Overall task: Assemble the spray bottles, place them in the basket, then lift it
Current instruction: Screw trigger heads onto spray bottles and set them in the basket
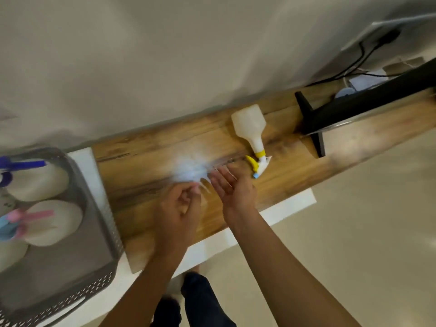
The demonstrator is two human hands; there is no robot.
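Note:
A white spray bottle (249, 127) with a yellow trigger head lies on its side on the wooden table top (146, 147). My right hand (232, 188) hovers open, palm up, just left of its nozzle, not touching it. My left hand (179, 208) is over the table with fingers loosely curled; nothing shows in it, though it is blurred. At the left a grey perforated basket (99, 223) holds assembled white bottles, one with a dark blue head (16, 167) and one with a pink and light blue head (18, 223).
A black monitor stand (311, 123) rises at the right of the table, with a black cable (358, 60) running to a wall socket behind it. A pale wall lies beyond the table. My legs and the beige floor show below the table's near edge.

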